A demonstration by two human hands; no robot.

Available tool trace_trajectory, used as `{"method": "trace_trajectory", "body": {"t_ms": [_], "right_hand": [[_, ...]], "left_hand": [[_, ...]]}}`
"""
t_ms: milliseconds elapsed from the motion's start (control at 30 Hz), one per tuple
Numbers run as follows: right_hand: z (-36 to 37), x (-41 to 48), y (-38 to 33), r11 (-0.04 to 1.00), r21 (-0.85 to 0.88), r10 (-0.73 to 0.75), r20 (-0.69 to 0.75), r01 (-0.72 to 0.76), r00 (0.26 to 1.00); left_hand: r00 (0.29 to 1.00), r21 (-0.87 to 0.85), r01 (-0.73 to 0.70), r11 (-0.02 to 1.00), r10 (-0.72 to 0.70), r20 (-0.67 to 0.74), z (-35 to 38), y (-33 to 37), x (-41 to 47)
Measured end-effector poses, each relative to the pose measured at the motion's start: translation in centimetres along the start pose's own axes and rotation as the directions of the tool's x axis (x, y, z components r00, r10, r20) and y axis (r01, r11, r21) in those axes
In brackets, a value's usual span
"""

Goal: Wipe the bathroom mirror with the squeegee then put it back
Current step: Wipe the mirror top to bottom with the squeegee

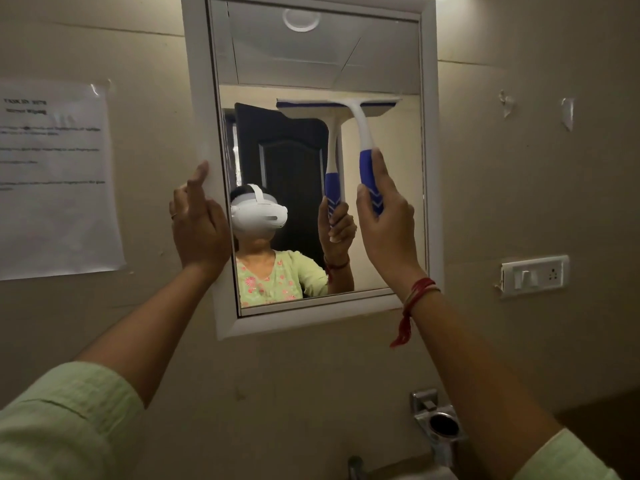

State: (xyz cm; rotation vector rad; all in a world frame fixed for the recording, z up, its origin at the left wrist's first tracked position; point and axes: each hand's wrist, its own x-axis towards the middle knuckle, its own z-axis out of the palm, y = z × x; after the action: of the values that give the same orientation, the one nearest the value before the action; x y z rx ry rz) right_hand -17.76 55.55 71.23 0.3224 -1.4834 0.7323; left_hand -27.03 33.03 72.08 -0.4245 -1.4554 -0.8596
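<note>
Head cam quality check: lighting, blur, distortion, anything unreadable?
Head view: dim, warm light; wide-angle bend in the mirror frame; paper notice text too blurred to read; squeegee and right hand sharp; left hand sharp on the frame; ceiling lamp reflected in the glass, no glare.

A bathroom: framed wall mirror (311,64) above a chrome holder (438,422).

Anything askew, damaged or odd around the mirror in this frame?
Yes. The mirror hangs tilted in its white frame, its edges leaning off vertical. On the wall to its right, torn tape scraps remain with nothing attached.
</note>
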Motion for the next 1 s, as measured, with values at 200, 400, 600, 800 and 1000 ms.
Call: {"method": "trace_trajectory", "body": {"t_ms": [200, 400, 600, 800, 1000], "right_hand": [[-0.2, -2.3, 1.0, 1.000, 0.000, 0.008, 0.009, -0.008, 1.000], [-0.4, -4.4, 1.2, 1.000, 0.024, 0.020, 0.022, -0.020, 1.000], [-1.2, -7.1, 1.7, 0.998, 0.042, 0.033, 0.055, -0.036, 0.998], [-1.9, -10.2, 1.8, 0.997, 0.035, 0.065, 0.102, -0.069, 0.993], [-2.5, -13.0, 1.8, 0.993, 0.042, 0.102, 0.124, -0.108, 0.987]], "left_hand": [[1.000, 0.001, 0.014, 1.000, -0.014, 0.001, 0.0, 0.0, -0.1], [1.000, 0.004, 0.004, 1.000, -0.004, 0.005, 0.0, 0.0, 0.0], [1.000, -0.002, -0.004, 1.000, 0.004, -0.007, 0.0, 0.1, -0.2], [1.000, 0.006, 0.002, 1.000, -0.002, 0.000, -0.2, 0.1, -0.1], [1.000, 0.001, 0.000, 1.000, 0.000, -0.012, -0.2, 0.2, -0.1]]}}
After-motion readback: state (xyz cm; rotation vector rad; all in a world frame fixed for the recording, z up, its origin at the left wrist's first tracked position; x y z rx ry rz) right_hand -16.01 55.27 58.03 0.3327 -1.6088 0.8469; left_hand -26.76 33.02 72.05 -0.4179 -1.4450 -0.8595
